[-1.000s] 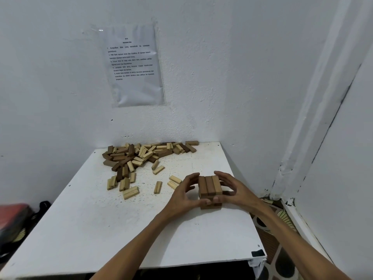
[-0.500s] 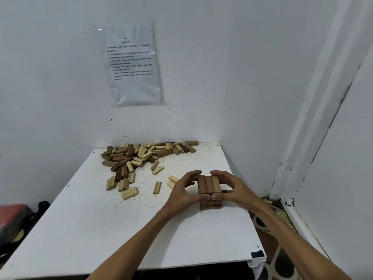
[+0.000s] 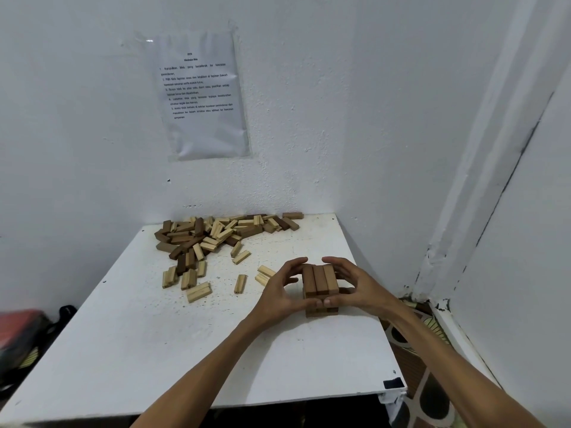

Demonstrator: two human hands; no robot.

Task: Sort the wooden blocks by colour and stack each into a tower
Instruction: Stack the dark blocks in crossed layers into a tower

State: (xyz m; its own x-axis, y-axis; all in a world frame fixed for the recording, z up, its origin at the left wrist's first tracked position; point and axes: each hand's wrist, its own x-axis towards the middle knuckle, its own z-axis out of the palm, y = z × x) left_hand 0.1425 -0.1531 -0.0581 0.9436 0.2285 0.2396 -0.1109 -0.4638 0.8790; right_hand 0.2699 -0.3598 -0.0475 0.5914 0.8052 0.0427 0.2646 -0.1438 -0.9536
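Two curled hands, left hand (image 3: 279, 292) and right hand (image 3: 360, 285), grip the brown tower (image 3: 319, 278).

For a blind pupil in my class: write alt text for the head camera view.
The left hand and right hand cup a short dark-block tower on a white table. A mixed pile of light and dark blocks lies by the wall.
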